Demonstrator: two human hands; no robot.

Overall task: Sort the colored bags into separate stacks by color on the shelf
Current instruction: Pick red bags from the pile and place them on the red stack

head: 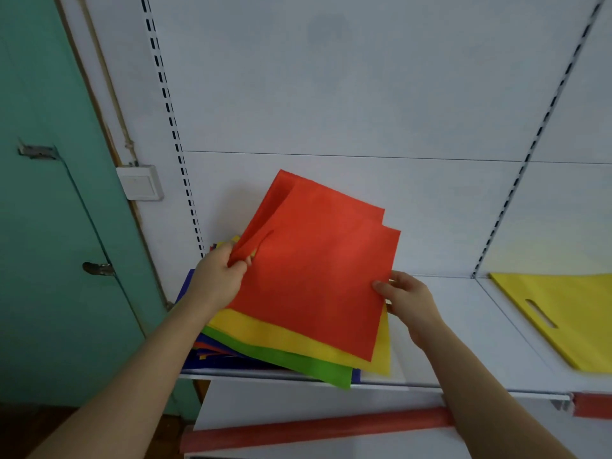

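Both hands [218,279] [405,294] grip red bags [318,270] above mixed pile [298,354].

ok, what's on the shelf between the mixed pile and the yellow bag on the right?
Nothing: bare white shelf between the mixed pile and the yellow bag, per the head view.

Head camera looks forward and down, close to the shelf [463,293]
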